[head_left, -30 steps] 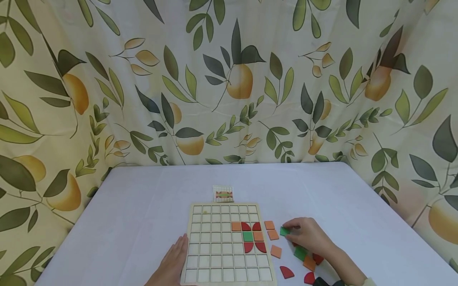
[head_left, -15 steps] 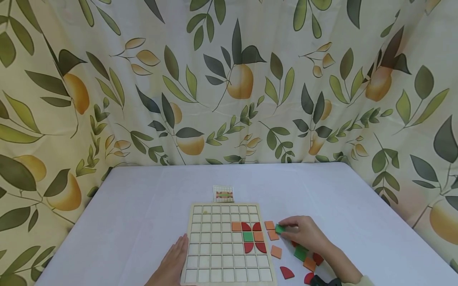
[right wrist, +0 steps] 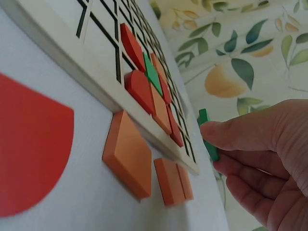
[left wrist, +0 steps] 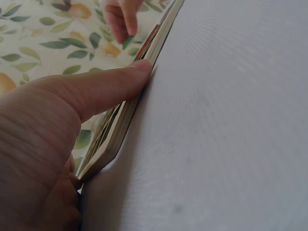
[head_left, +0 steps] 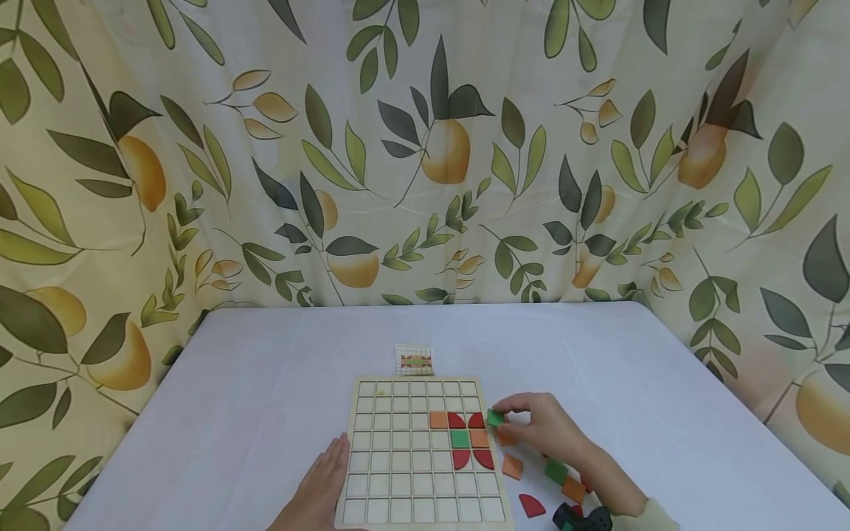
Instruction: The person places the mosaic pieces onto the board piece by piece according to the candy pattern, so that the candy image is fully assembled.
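Observation:
My right hand [head_left: 547, 428] pinches a green square tile [head_left: 495, 417] between thumb and fingers, just off the right edge of the wooden grid board [head_left: 392, 464]. In the right wrist view the green tile stands on edge in the grip, raised near the board's far corner. My left hand [head_left: 315, 483] rests along the board's left edge with straight fingers; in the left wrist view its thumb [left wrist: 110, 86] presses the near edge. Set in the board's right side are red quarter-circle tiles [head_left: 461, 459], orange square tiles [head_left: 439, 420] and one green square tile [head_left: 460, 439].
A small pattern card [head_left: 415, 361] lies beyond the board's far edge. Right of the board lie a loose orange tile [head_left: 513, 466], a green tile [head_left: 556, 470] and a red quarter-circle [head_left: 532, 505], with more partly hidden by the right arm. A patterned curtain [head_left: 425, 147] hangs behind the table.
My right hand has carried the green tile leftward from beside the loose pile to the board's right edge, now covering some orange tiles. My left hand has stayed in place.

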Motion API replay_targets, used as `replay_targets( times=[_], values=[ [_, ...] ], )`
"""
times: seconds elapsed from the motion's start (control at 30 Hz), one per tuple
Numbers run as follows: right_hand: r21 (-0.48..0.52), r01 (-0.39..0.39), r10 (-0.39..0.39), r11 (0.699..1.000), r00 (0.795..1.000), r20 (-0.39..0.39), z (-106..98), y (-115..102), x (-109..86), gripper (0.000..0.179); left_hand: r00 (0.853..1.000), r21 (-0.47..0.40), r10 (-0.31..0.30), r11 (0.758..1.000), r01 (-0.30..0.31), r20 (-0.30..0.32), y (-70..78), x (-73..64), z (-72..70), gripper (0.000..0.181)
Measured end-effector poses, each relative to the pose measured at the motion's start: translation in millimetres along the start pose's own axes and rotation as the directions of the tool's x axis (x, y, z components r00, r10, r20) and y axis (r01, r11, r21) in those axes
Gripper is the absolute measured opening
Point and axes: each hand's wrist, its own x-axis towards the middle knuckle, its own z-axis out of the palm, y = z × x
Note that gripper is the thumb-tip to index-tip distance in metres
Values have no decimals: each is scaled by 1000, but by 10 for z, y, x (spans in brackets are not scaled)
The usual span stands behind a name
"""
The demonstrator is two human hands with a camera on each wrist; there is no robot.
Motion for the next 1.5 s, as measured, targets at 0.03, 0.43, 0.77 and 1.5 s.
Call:
replay_targets(
  times=[0.03, 0.43, 0.77, 1.5],
  values=[
    [1, 12, -12, 1000, 1000, 1, 6, -11, 10, 22, 1000, -1, -10, 1000, 10, 8, 4, 2, -3, 125],
    [40, 43, -44, 998, 999, 26, 101, -128, 114, 23, 998, -37, -43, 998, 44, 35, 5, -2, -12, 127],
    [78, 104, -110, 992, 991, 82, 204, -201, 160, 19, 999, -61, -35, 997, 37, 33, 7, -1, -24, 126],
    [92, 233, -246, 968, 955, 169, 464, -292, 207, 17, 997, 25, 66, 998, -65, -34, -36, -2, 14, 124]
  ],
)
